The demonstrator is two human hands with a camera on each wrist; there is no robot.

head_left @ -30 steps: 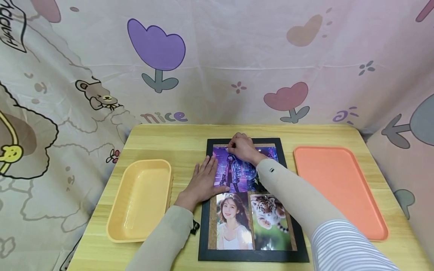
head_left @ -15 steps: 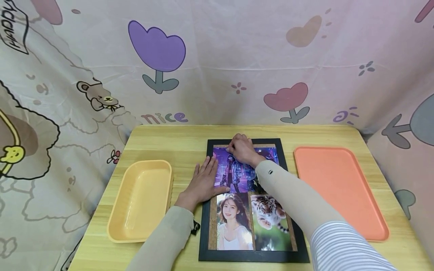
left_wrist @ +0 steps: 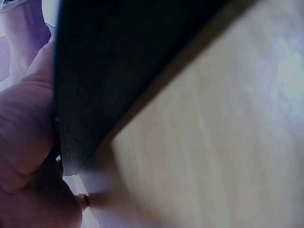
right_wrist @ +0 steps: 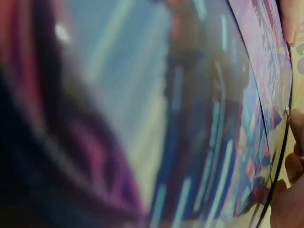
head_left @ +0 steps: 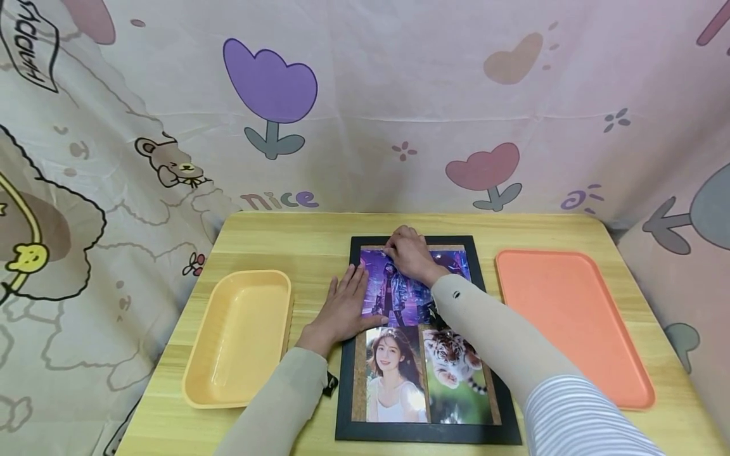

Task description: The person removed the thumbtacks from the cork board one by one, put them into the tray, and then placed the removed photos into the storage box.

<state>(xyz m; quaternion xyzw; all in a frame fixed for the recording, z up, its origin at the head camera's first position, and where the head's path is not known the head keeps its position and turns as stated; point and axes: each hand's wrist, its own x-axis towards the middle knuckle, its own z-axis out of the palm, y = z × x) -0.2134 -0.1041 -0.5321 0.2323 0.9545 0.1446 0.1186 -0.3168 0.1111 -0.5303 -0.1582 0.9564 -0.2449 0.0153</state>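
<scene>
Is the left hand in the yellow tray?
No, the left hand lies across the left side of the black frame, outside the yellow tray.

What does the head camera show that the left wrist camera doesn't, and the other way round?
Only the head view shows the yellow tray, the orange tray, the purple picture, the portrait photo and the tiger photo.

Only the left wrist view gives a close, low look along the black frame and what looks like the palm side of the left hand.

Both share that hand, the frame and the wooden tabletop.
</scene>
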